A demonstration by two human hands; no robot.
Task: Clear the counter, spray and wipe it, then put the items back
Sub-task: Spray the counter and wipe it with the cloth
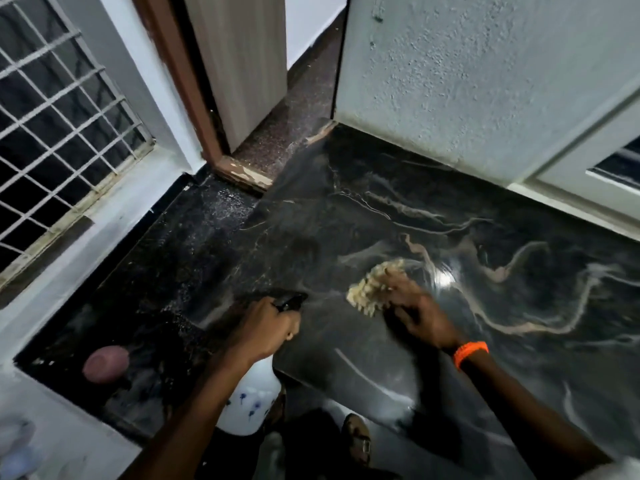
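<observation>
My left hand is gripping the one spray bottle; my right hand is clutching one cloth, pressing it onto the counter.

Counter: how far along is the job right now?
Clearing looks done: nothing stands on the marbled counter in view. In hand: the left grip holds the spray bottle at the counter's edge, while the right grip holds a cloth against the slab, blurred as if wiping. Left: finishing the wipe and putting the items back; only a pinkish round object on the left ledge shows.
</observation>
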